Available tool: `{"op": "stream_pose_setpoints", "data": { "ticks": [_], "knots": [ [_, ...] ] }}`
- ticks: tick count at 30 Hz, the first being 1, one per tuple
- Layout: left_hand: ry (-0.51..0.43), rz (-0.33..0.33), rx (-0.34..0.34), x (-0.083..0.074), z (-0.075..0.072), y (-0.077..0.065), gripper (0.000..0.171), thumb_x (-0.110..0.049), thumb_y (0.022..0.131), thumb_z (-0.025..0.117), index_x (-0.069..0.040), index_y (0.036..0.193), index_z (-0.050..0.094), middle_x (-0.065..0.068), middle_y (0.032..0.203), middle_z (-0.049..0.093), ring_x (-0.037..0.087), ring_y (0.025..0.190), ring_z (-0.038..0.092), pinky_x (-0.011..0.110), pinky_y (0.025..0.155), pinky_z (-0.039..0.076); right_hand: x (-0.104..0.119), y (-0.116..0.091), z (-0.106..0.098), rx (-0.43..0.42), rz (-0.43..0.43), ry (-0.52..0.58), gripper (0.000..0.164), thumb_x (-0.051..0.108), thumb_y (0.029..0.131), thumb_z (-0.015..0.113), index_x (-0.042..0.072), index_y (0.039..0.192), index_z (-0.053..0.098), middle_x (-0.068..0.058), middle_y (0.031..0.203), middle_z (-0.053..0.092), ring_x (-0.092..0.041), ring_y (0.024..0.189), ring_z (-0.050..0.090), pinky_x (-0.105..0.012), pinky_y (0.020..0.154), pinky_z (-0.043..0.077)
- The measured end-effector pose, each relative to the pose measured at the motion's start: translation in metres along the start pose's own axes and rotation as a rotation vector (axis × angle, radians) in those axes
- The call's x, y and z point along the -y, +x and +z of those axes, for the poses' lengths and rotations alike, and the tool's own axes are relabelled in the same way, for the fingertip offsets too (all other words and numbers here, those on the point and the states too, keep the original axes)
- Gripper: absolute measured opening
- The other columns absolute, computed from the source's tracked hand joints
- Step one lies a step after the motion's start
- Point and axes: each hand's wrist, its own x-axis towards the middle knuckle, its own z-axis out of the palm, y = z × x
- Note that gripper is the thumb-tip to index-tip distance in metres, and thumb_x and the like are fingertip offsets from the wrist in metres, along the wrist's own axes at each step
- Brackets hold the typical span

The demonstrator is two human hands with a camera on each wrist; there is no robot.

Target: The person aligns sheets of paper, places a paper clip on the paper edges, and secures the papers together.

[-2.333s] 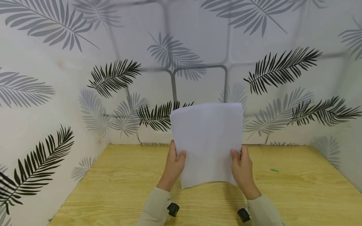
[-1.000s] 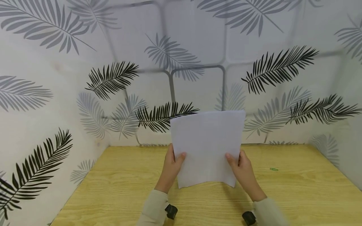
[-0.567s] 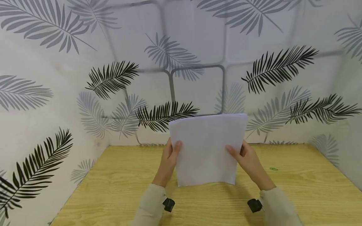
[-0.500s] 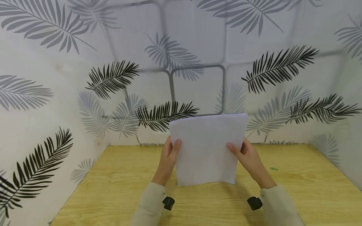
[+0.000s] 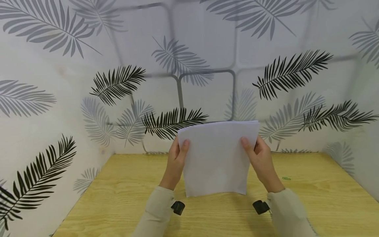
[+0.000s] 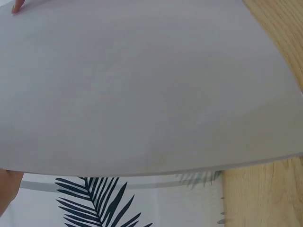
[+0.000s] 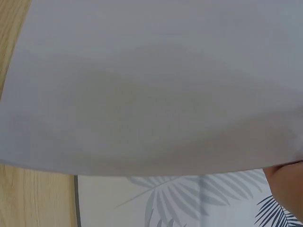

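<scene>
The left hand (image 5: pixel 174 163) and right hand (image 5: pixel 262 159) grip white paper (image 5: pixel 216 161) by opposite edges; right of the right hand, a green clip (image 5: pixel 286 178) lies on the counter (image 5: pixel 319 207).

Left hand (image 5: pixel 176 162) now sits higher on paper (image 5: pixel 217 161), ten o'clock; right hand (image 5: pixel 262 161), two. Top edge lower, perhaps tipped back.

Yellowish wood-grain table (image 5: pixel 118 197). Small green paper clip (image 5: pixel 286 178) lying on its right half. White wall covering (image 5: pixel 204 39) behind and at both sides, printed with black and grey feathery fronds (image 5: pixel 118 83); back section also shows blurry grey rounded-box lines (image 5: pixel 180 92).
</scene>
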Motion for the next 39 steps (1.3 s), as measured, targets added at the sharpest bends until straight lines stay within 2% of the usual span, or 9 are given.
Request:
{"op": "stream_pose_setpoints", "data": {
  "ticks": [5,12,20,24,28,33,39],
  "knots": [
    [0.002,-0.016,-0.026,0.009,0.002,0.0,0.027,-0.016,0.106,0.036,-0.003,0.126,0.048,0.014,0.105,0.054,0.02,0.087,0.057,0.036,0.076,0.051,0.002,-0.001,0.004,-0.059,-0.014,0.046,0.024,0.01,0.1,0.05,-0.005,0.119,0.053,-0.002,0.097,0.064,-0.013,0.083,0.064,-0.025,0.07,0.053],
    [0.019,-0.014,-0.056,0.013,0.003,-0.003,0.032,-0.026,0.105,0.039,-0.006,0.126,0.052,0.016,0.101,0.056,0.021,0.083,0.058,0.036,0.072,0.052,-0.001,-0.004,0.006,-0.078,0.008,0.024,0.026,0.012,0.101,0.049,-0.005,0.121,0.054,0.0,0.097,0.065,-0.012,0.082,0.064,-0.024,0.069,0.053],
    [0.01,-0.111,-0.045,0.015,0.005,-0.006,0.027,-0.018,0.104,0.042,0.0,0.121,0.054,0.018,0.1,0.061,0.024,0.083,0.063,0.039,0.071,0.054,-0.008,-0.008,0.006,-0.06,0.029,-0.035,0.03,0.014,0.101,0.051,-0.005,0.124,0.054,0.007,0.099,0.065,-0.009,0.085,0.066,-0.025,0.07,0.054],
    [0.022,-0.149,-0.046,0.015,0.007,-0.008,0.025,-0.012,0.103,0.044,0.005,0.117,0.055,0.023,0.099,0.063,0.029,0.084,0.065,0.041,0.072,0.055,-0.012,-0.012,0.006,-0.053,0.067,-0.056,0.032,0.016,0.1,0.052,-0.006,0.123,0.055,-0.008,0.103,0.067,-0.008,0.084,0.066,-0.026,0.069,0.055],
    [0.06,-0.147,-0.066,0.021,0.01,-0.007,0.023,-0.012,0.102,0.047,0.007,0.109,0.058,0.024,0.095,0.066,0.025,0.079,0.066,0.035,0.069,0.055,-0.015,-0.015,0.007,-0.048,0.093,-0.086,0.031,0.015,0.1,0.054,-0.009,0.119,0.058,-0.027,0.105,0.065,-0.005,0.081,0.066,-0.026,0.066,0.054],
    [0.099,-0.119,-0.077,0.031,0.011,-0.006,0.027,-0.019,0.102,0.049,0.005,0.108,0.059,0.022,0.093,0.066,0.023,0.078,0.066,0.032,0.068,0.055,-0.018,-0.015,0.006,-0.051,0.079,-0.128,0.03,0.013,0.099,0.056,-0.009,0.119,0.059,-0.028,0.107,0.065,-0.002,0.082,0.064,-0.024,0.067,0.054],
    [0.128,-0.126,-0.102,0.028,0.011,-0.002,0.029,-0.02,0.101,0.051,0.006,0.108,0.059,0.021,0.093,0.066,0.022,0.079,0.066,0.032,0.069,0.054,-0.012,-0.012,0.007,-0.071,0.054,-0.153,0.029,0.012,0.097,0.058,-0.009,0.117,0.061,-0.026,0.105,0.066,-0.002,0.082,0.063,-0.021,0.066,0.053]
  ]
}}
